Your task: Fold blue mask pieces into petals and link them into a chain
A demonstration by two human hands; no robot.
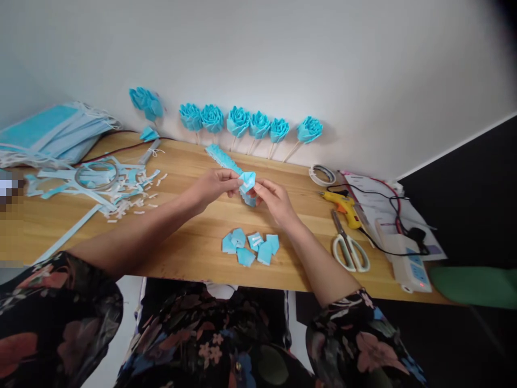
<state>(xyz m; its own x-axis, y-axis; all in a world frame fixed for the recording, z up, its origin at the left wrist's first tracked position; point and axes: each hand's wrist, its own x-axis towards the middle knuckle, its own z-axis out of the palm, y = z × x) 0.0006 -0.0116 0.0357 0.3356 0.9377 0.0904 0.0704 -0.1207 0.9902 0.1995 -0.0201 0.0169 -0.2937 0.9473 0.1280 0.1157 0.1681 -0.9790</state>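
Both my hands meet above the middle of the wooden table [189,242]. My left hand [214,186] and my right hand [272,199] each pinch a small folded light-blue piece [247,183] of mask fabric held between them. A few more blue bits hang just under it. Near the table's front edge lies a cluster of several folded blue squares [250,247]. A blue pleated strip [221,156] lies behind my hands.
Several blue fabric roses on sticks [238,123] lean against the white wall. A stack of face masks [48,132] and cut scraps [100,186] lie at the left. At the right are tape [322,174], a yellow glue gun [343,205], scissors [349,249] and a power strip [407,264].
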